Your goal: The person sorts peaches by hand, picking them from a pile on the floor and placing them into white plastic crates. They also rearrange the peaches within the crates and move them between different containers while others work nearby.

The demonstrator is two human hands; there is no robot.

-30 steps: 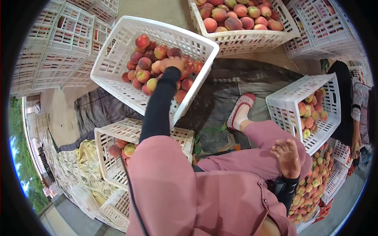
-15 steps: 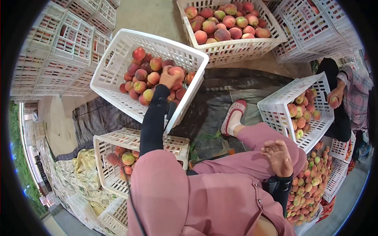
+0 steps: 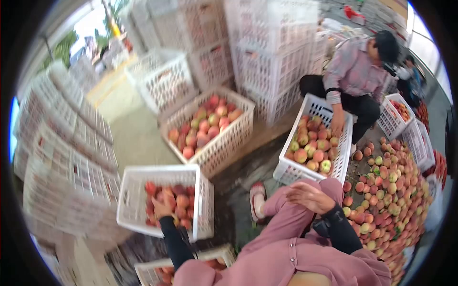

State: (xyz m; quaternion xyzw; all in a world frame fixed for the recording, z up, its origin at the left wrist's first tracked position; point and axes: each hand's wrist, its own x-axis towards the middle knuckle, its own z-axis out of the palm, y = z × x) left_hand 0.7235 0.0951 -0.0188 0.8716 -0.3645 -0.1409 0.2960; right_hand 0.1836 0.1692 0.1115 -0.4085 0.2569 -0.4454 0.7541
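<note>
My left hand [image 3: 163, 208] reaches down into a white plastic crate [image 3: 125, 202] partly filled with peaches [image 3: 182, 200]. Its fingers are curled around a peach [image 3: 167, 195] on top of the fruit, though motion blurs the grip. My right hand [image 3: 311, 197] hovers over my right leg with its fingers stretched out, holding nothing. On the floor beyond that hand spreads a large heap of loose peaches [image 3: 379, 209].
Across from me a crouching person [image 3: 355, 71] has one hand in another peach crate [image 3: 281, 168]. A fuller crate [image 3: 238, 143] stands ahead of mine. Tall stacks of crates [image 3: 272, 57] rise behind and at left. Another peach crate [image 3: 143, 274] sits near my left leg.
The view has swung to the right and up, bringing the co-worker and the peach heap into fuller sight. My left hand stays in the same crate; my right hand remains raised and open.
</note>
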